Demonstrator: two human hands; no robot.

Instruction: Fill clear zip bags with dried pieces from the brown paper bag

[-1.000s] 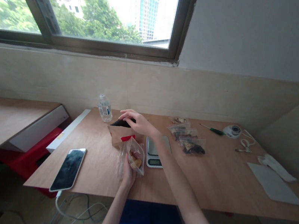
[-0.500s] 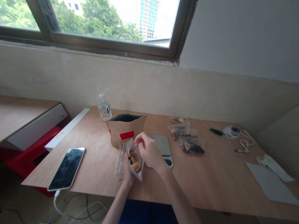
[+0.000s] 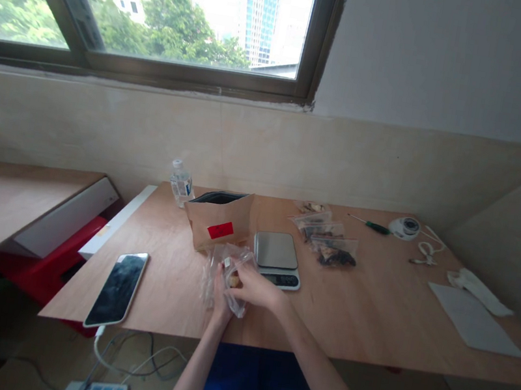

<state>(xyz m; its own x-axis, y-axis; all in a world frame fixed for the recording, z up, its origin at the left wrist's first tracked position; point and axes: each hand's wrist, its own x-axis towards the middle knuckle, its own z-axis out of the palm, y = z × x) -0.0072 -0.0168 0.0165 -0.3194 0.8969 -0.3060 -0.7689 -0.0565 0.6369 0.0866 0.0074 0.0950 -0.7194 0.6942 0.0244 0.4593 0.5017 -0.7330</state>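
My left hand (image 3: 222,300) is closed around the lower left side of a clear plastic bag (image 3: 244,258). Tan, lumpy pieces like dried mushrooms (image 3: 234,279) show inside it, mostly covered by my fingers. The curled fingers of my right hand (image 3: 253,286) press together at the bag, over these pieces; whether they are inside the bag or outside is hard to see. Just behind stands a brown paper pouch (image 3: 201,225) with a red label (image 3: 220,230) and its top gaping. A kitchen scale (image 3: 276,250) lies right of the pouch, beyond my right hand.
Several zip bags of dark dried pieces (image 3: 334,251) lie right of the scale. Farther right are a screwdriver (image 3: 376,228), a white dome camera (image 3: 403,228) and a white sheet (image 3: 472,321). At left are a cabled phone (image 3: 117,289) and a water bottle (image 3: 181,184).
My right hand has moved down from the bag's top to the pieces inside, covering most of them. The scale shows more fully now. My left hand stays in place.
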